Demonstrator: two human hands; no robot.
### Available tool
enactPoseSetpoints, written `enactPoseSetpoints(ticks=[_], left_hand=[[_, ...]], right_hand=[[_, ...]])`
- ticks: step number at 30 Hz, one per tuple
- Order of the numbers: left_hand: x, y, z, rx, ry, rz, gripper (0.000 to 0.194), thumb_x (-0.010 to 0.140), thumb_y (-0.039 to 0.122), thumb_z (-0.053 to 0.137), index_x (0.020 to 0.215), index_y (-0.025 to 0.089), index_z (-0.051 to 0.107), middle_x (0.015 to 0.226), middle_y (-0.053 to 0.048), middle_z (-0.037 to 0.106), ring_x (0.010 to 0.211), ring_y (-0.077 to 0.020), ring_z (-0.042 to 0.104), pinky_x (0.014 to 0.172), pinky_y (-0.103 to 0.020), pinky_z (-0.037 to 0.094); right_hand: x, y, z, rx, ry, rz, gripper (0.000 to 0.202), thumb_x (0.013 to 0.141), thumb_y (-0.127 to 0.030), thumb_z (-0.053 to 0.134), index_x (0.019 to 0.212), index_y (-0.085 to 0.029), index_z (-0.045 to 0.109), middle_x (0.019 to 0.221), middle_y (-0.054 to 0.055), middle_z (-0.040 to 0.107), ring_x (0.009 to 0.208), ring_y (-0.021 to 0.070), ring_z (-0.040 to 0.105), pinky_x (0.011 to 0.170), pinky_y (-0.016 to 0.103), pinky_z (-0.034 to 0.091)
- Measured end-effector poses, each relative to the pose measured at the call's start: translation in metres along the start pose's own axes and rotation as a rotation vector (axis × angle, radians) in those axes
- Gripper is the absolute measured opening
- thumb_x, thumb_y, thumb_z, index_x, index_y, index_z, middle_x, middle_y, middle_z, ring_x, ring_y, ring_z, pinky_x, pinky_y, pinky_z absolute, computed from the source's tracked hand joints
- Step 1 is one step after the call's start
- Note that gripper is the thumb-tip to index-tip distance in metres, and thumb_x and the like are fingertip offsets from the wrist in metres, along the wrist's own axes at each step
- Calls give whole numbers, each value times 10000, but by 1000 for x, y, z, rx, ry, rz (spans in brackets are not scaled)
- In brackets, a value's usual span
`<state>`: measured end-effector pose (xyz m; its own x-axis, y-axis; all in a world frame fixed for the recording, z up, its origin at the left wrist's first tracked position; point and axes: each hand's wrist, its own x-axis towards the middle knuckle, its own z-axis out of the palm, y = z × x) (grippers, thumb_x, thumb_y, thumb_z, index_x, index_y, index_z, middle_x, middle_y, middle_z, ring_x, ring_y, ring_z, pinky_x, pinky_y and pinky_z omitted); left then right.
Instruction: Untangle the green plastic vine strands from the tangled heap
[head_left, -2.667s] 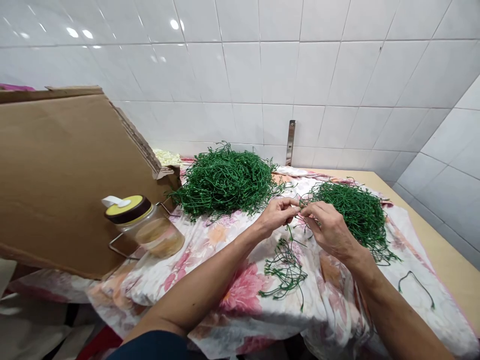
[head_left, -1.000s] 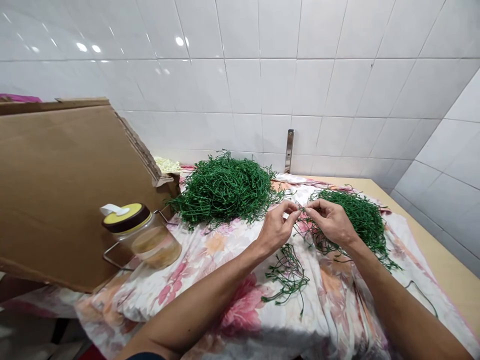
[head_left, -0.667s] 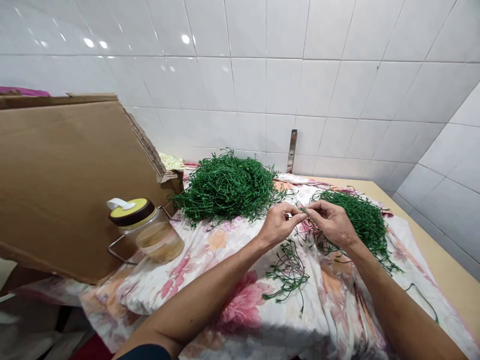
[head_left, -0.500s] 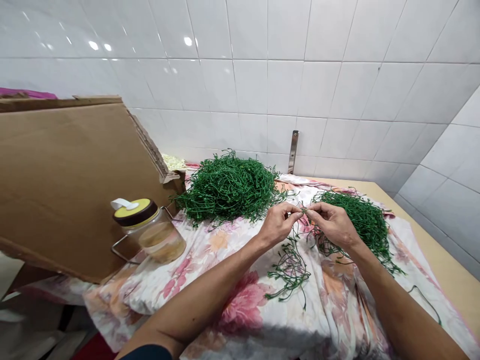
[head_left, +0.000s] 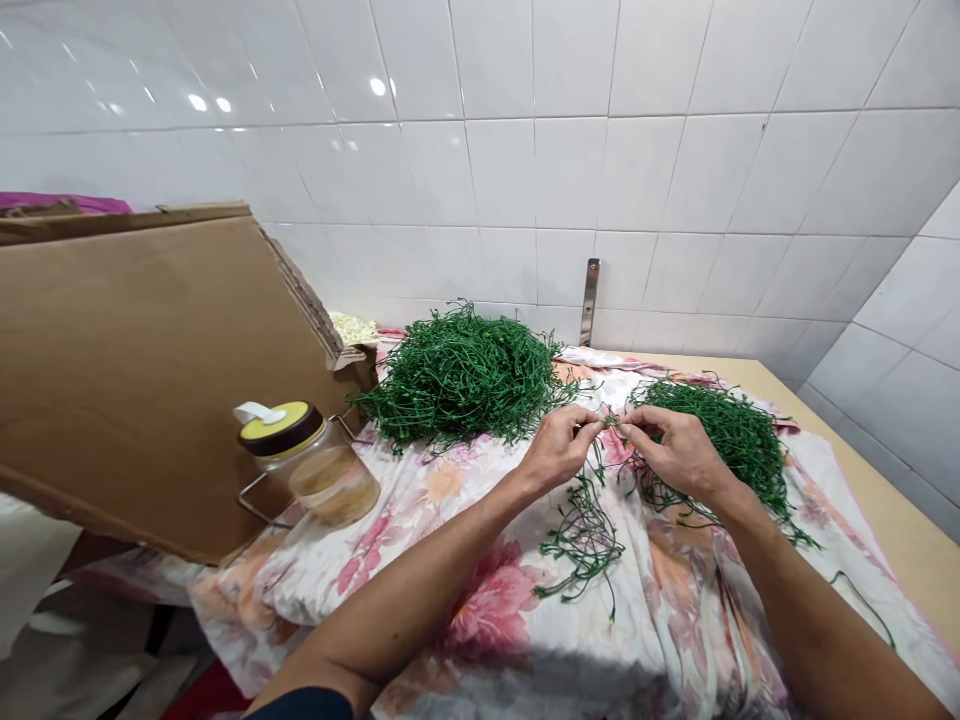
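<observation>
My left hand point(head_left: 561, 446) and my right hand point(head_left: 679, 448) meet over the cloth, thumbs and fingertips pinched. Between them is the tip of a thin green stem point(head_left: 612, 421) with small buds, too fine to make out fully. Just below hangs or lies a small loose bunch of green stems point(head_left: 581, 540). Behind my left hand rises a large tangled heap of green stems point(head_left: 465, 375). A second, smaller heap of green stems point(head_left: 731, 435) lies behind and beside my right hand, which partly covers it.
Flowered cloth point(head_left: 420, 540) covers most of the wooden table point(head_left: 892, 480). At left stand a large cardboard box point(head_left: 142, 380) and a jar point(head_left: 330, 480) with a yellow and brown lid. A metal strip point(head_left: 590, 303) stands against the tiled wall point(head_left: 495, 170). One loose stem lies at far right.
My fingertips have drawn slightly apart, so more of the green stem shows between them. The view has shifted a little; the heaps and jar look unmoved.
</observation>
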<state>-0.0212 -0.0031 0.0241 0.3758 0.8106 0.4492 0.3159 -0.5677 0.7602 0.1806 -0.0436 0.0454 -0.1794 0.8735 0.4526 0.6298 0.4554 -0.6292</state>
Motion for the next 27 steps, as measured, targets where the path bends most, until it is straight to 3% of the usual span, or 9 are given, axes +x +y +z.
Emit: enactPoseSetpoints(ticks=[5, 12, 16, 22, 27], left_hand=[[0, 4, 3, -81, -7, -63, 174, 879, 282, 653, 899, 154, 768, 925, -68, 760, 871, -188, 672, 815, -288, 480], [-1, 0, 10, -277, -62, -191, 228, 874, 325, 656, 821, 119, 739, 840, -65, 738, 822, -180, 651, 762, -269, 480], [-2, -4, 12, -189, -71, -127, 198, 890, 288, 633, 871, 126, 744, 866, -66, 736, 818, -173, 645, 755, -269, 473], [-4, -7, 12, -17, -37, -8, 191, 923, 264, 612, 959, 163, 770, 946, -68, 754, 856, -178, 663, 789, -290, 483], [-7, 1, 10, 61, -74, 71, 200, 925, 198, 597, 1013, 165, 774, 911, -66, 735, 831, -169, 651, 818, -298, 492]], right_hand=[[-1, 6, 2, -54, 77, -7, 173, 938, -325, 613, 925, -208, 739, 857, 24, 763, 708, 171, 663, 659, 275, 471], [-2, 7, 1, -87, 66, -18, 179, 955, -324, 599, 966, -213, 739, 842, 21, 753, 688, 167, 646, 662, 279, 466], [-1, 4, -5, -20, 35, 10, 210, 958, -357, 595, 940, -206, 739, 837, 22, 745, 720, 168, 637, 679, 282, 466], [0, 3, -10, 85, -117, 61, 256, 953, -427, 606, 921, -210, 738, 836, 22, 742, 721, 166, 629, 671, 286, 473], [0, 8, -5, 103, -113, 92, 279, 930, -452, 636, 998, -202, 740, 970, 59, 759, 819, 191, 678, 720, 297, 515]])
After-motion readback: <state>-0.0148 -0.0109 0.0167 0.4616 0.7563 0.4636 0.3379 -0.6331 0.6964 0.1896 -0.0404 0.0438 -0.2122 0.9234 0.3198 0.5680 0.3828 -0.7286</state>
